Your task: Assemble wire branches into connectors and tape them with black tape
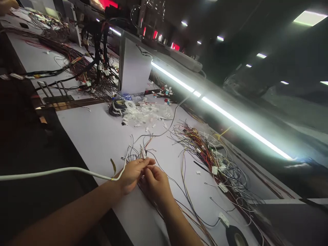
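Observation:
Over the white work surface (84, 126), my left hand (132, 174) is closed around thin wires, with a white plug connector (143, 152) sticking up past its fingers. Loose wire ends with small metal terminals fan out beyond that hand. Against its fingertips, my right hand (156, 179) is closed in a pinch; what lies between its thumb and finger is hidden. A white cable (77, 169) crosses by my left wrist. More thin wires (188, 201) run under and beside my right forearm.
A bundle of coloured wires (202, 145) with white connectors lies to the right. Farther back are clear plastic bags (151, 112) of small parts and a tape roll (118, 106). Another black tape roll (237, 235) sits near right. A lit tube (243, 126) borders the bench; dark harnesses (98, 51) hang back left.

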The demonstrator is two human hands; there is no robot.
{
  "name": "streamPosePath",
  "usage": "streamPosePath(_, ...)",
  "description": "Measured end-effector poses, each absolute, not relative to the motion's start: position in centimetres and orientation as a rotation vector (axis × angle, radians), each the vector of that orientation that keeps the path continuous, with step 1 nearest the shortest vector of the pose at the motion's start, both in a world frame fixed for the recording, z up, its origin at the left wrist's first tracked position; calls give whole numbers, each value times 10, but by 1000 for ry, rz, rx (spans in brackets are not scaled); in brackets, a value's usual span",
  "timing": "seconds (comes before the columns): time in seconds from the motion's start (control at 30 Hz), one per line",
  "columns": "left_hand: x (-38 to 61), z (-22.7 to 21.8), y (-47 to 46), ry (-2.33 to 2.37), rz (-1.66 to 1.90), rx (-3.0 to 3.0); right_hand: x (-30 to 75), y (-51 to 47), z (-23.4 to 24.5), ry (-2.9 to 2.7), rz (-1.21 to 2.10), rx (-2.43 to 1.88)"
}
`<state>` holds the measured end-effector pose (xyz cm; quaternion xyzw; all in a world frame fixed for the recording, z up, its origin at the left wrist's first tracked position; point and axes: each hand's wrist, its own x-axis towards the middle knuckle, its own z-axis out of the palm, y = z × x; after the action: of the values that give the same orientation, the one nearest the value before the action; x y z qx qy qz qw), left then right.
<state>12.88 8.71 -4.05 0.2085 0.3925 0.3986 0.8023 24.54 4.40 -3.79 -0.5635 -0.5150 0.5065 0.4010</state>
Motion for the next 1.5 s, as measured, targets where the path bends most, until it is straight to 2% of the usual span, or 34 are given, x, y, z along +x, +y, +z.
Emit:
streamPosePath(0.13,130,-48,94,703,868,176,306,50,-27,-1617,823,-1616)
streamPosePath(0.27,132,-47,94,735,898,169,387,75,-29,-1373,413,-1974)
streamPosePath(0.37,134,-43,93,775,909,185,414,94,-40,-1320,481,-2049)
streamPosePath(0.5,135,-42,93,778,912,185,397,107,-49,-1325,661,-1933)
streamPosePath(0.8,137,-38,90,810,921,218,298,78,-17,-1303,1060,-1417)
streamPosePath(0.97,137,-36,85,725,962,244,278,62,-35,-1277,1175,-1368)
streamPosePath(1.13,135,-42,85,690,911,290,272,61,-47,-1207,1462,-1212)
streamPosePath(1.2,134,-47,88,707,937,304,271,62,-44,-1271,1417,-1266)
streamPosePath(1.37,126,-55,96,676,944,303,269,57,-32,-1703,929,-1608)
streamPosePath(1.5,115,-52,102,637,874,293,264,53,-30,-1910,946,-1758)
